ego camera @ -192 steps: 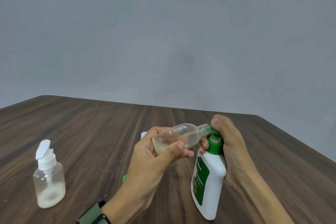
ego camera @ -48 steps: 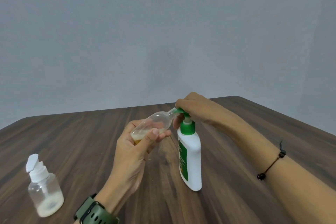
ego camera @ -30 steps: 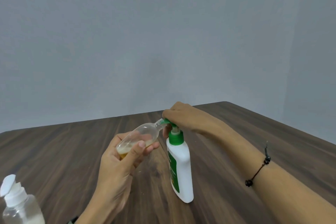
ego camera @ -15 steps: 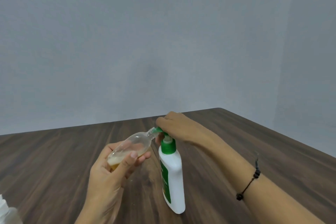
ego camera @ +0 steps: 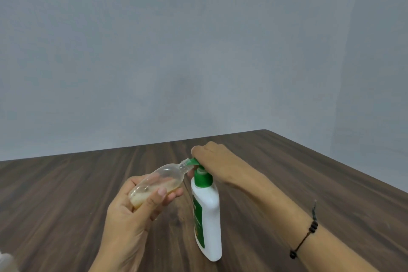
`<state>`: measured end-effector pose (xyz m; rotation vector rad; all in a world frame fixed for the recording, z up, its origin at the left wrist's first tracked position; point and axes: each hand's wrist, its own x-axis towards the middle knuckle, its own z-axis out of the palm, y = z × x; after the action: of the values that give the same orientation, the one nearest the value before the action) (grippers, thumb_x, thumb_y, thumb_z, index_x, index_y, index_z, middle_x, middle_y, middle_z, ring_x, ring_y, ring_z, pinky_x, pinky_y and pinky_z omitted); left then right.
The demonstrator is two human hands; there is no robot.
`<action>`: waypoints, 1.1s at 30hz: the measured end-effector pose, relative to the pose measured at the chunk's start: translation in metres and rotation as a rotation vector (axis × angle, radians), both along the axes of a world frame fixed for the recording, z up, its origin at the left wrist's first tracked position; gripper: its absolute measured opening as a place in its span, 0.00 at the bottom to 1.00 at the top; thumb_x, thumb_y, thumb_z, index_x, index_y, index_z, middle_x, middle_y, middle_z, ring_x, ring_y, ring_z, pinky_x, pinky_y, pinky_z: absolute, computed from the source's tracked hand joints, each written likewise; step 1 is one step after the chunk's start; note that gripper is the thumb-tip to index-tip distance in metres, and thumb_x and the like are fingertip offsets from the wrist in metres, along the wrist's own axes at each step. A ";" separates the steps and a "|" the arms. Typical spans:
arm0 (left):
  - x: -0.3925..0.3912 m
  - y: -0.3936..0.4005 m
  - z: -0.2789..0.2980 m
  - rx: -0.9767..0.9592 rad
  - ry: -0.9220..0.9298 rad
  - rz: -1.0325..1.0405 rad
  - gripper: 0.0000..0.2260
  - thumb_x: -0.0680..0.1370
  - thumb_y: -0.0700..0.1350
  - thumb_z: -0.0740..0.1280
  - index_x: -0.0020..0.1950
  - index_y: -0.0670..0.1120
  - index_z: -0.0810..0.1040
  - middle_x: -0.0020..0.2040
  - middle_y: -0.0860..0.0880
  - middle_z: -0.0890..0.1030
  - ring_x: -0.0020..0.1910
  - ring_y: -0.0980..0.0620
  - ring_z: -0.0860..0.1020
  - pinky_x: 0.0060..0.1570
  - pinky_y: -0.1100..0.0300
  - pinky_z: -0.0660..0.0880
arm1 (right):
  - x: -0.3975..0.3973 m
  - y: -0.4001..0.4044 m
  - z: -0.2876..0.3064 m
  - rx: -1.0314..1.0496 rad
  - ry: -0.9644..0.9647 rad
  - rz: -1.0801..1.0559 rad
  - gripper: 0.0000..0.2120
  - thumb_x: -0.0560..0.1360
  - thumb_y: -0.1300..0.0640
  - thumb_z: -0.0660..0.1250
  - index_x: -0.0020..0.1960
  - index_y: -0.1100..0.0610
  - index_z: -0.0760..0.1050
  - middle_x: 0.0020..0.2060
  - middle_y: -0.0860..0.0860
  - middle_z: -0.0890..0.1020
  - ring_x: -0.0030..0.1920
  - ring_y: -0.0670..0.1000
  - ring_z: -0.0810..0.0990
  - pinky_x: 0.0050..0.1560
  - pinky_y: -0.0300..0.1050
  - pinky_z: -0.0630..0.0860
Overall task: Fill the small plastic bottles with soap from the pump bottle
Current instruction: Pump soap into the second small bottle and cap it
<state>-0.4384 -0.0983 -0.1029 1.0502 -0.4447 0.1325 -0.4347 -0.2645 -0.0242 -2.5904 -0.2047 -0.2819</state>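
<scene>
At the far lower left corner, a sliver of a second small bottle [ego camera: 4,261] shows at the frame edge, too cut off to tell more. The dark wood-grain table [ego camera: 55,194] spreads across the lower part of the view, with a plain grey wall [ego camera: 198,51] behind it.

The left hand [ego camera: 134,207] is closed around the base of a small clear plastic bottle [ego camera: 162,180], thumb on the near side and fingers wrapped behind. The bottle is tilted, base low to the left and open neck raised to the right. A pale yellowish soap [ego camera: 143,200] pools in its lower end, filling only a small part of it.

The bottle's threaded neck meets the green nozzle [ego camera: 192,162] of the pump bottle [ego camera: 208,218], a white container with a green collar and green label that stands upright on the table, just right of the left hand.

The right hand [ego camera: 213,159] lies on top of the pump head, fingers curled over it and covering most of the nozzle. A thin dark cord bracelet [ego camera: 305,236] with beads circles the right forearm.
</scene>
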 end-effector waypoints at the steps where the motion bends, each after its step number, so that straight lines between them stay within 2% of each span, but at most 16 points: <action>1: 0.000 0.001 0.001 -0.017 0.000 0.000 0.14 0.64 0.36 0.69 0.48 0.37 0.76 0.41 0.35 0.84 0.39 0.38 0.84 0.35 0.63 0.80 | 0.001 0.002 0.003 0.023 -0.008 0.003 0.13 0.78 0.55 0.50 0.38 0.58 0.67 0.37 0.50 0.71 0.39 0.51 0.69 0.40 0.47 0.67; 3: 0.002 0.000 0.006 -0.044 -0.012 -0.001 0.12 0.64 0.36 0.68 0.48 0.37 0.76 0.40 0.36 0.84 0.38 0.39 0.84 0.34 0.63 0.80 | 0.004 0.005 0.011 0.042 -0.010 0.002 0.16 0.78 0.55 0.50 0.41 0.63 0.72 0.44 0.56 0.78 0.42 0.56 0.73 0.46 0.53 0.72; 5: 0.002 -0.002 0.009 -0.053 -0.023 0.006 0.12 0.65 0.35 0.68 0.47 0.37 0.76 0.39 0.35 0.84 0.37 0.39 0.84 0.34 0.63 0.80 | 0.005 0.005 0.019 0.019 0.014 0.009 0.18 0.78 0.56 0.50 0.47 0.66 0.73 0.50 0.60 0.79 0.46 0.58 0.75 0.50 0.54 0.73; 8: 0.002 -0.006 0.011 -0.058 -0.022 -0.011 0.12 0.65 0.36 0.68 0.47 0.37 0.76 0.40 0.35 0.84 0.37 0.39 0.84 0.33 0.63 0.80 | 0.003 -0.001 0.024 -0.019 0.035 0.016 0.19 0.78 0.55 0.50 0.48 0.66 0.75 0.50 0.59 0.80 0.46 0.56 0.76 0.49 0.53 0.74; 10: 0.001 -0.011 0.014 -0.060 -0.017 -0.033 0.13 0.64 0.37 0.70 0.48 0.37 0.77 0.41 0.35 0.84 0.38 0.39 0.84 0.34 0.63 0.80 | 0.001 -0.007 0.026 0.042 0.049 -0.002 0.19 0.78 0.53 0.51 0.47 0.64 0.75 0.50 0.59 0.81 0.42 0.53 0.74 0.45 0.49 0.72; 12: 0.000 -0.014 0.018 -0.065 -0.013 -0.045 0.17 0.61 0.43 0.78 0.46 0.40 0.80 0.42 0.35 0.84 0.39 0.38 0.84 0.35 0.63 0.80 | 0.000 -0.010 0.029 0.073 0.061 -0.007 0.17 0.78 0.52 0.52 0.45 0.61 0.75 0.50 0.59 0.82 0.40 0.51 0.72 0.44 0.46 0.69; 13: 0.000 -0.015 0.020 -0.063 -0.012 -0.044 0.21 0.56 0.48 0.81 0.44 0.42 0.81 0.43 0.35 0.84 0.40 0.38 0.84 0.36 0.63 0.80 | 0.000 -0.010 0.031 0.075 0.058 -0.004 0.17 0.78 0.51 0.52 0.44 0.60 0.75 0.48 0.57 0.82 0.39 0.51 0.72 0.43 0.45 0.69; 15: 0.000 -0.013 0.023 -0.063 -0.009 -0.042 0.27 0.50 0.52 0.83 0.44 0.43 0.82 0.44 0.36 0.84 0.42 0.38 0.83 0.38 0.62 0.80 | 0.001 -0.009 0.032 0.114 0.044 0.006 0.16 0.77 0.52 0.52 0.41 0.58 0.75 0.41 0.51 0.84 0.35 0.48 0.72 0.40 0.43 0.68; 16: 0.001 -0.011 0.023 -0.058 -0.008 -0.041 0.28 0.51 0.52 0.83 0.45 0.43 0.81 0.45 0.36 0.84 0.43 0.37 0.83 0.38 0.62 0.80 | 0.001 -0.009 0.032 0.123 0.037 0.009 0.16 0.77 0.53 0.52 0.39 0.57 0.74 0.37 0.49 0.83 0.33 0.47 0.72 0.38 0.41 0.68; 18: 0.002 -0.009 0.022 -0.035 -0.005 -0.044 0.24 0.56 0.49 0.81 0.46 0.41 0.80 0.46 0.36 0.83 0.43 0.38 0.83 0.39 0.61 0.80 | 0.001 -0.008 0.026 0.079 0.026 0.014 0.16 0.78 0.54 0.52 0.36 0.57 0.71 0.38 0.52 0.81 0.34 0.48 0.70 0.37 0.41 0.67; 20: 0.003 -0.008 0.017 -0.019 0.008 -0.056 0.19 0.60 0.45 0.77 0.47 0.40 0.79 0.46 0.35 0.83 0.43 0.38 0.83 0.39 0.61 0.80 | 0.001 -0.008 0.017 0.047 0.025 0.003 0.18 0.79 0.57 0.51 0.31 0.55 0.63 0.33 0.51 0.73 0.32 0.48 0.65 0.32 0.39 0.62; 22: 0.001 -0.007 0.012 -0.009 0.030 -0.061 0.19 0.60 0.44 0.75 0.48 0.39 0.78 0.46 0.35 0.83 0.43 0.39 0.84 0.38 0.62 0.80 | 0.001 -0.008 0.010 0.059 0.026 -0.006 0.20 0.79 0.57 0.51 0.28 0.53 0.59 0.28 0.47 0.67 0.29 0.46 0.63 0.30 0.39 0.58; 26: -0.002 -0.003 0.008 -0.035 0.044 -0.035 0.22 0.60 0.44 0.75 0.50 0.38 0.77 0.46 0.35 0.83 0.43 0.38 0.83 0.38 0.62 0.80 | 0.002 -0.004 0.013 0.135 0.056 0.035 0.25 0.78 0.54 0.52 0.22 0.52 0.66 0.18 0.42 0.75 0.21 0.41 0.67 0.25 0.31 0.62; 30: 0.001 0.001 0.012 -0.038 0.031 -0.034 0.23 0.59 0.45 0.76 0.50 0.39 0.77 0.46 0.35 0.83 0.43 0.37 0.83 0.37 0.62 0.80 | 0.002 -0.002 0.022 0.124 0.067 0.065 0.23 0.77 0.53 0.53 0.25 0.53 0.71 0.26 0.44 0.80 0.27 0.45 0.67 0.32 0.39 0.63; 33: 0.001 -0.001 0.016 -0.052 0.021 -0.047 0.23 0.59 0.44 0.76 0.51 0.38 0.77 0.46 0.35 0.83 0.43 0.37 0.83 0.37 0.62 0.80 | 0.000 -0.003 0.029 0.122 0.049 0.045 0.25 0.77 0.52 0.53 0.22 0.52 0.69 0.21 0.40 0.78 0.26 0.43 0.66 0.32 0.39 0.62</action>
<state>-0.4379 -0.0996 -0.0869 0.9886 -0.4448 0.0905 -0.4349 -0.2677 0.0051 -2.4653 -0.2208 -0.2075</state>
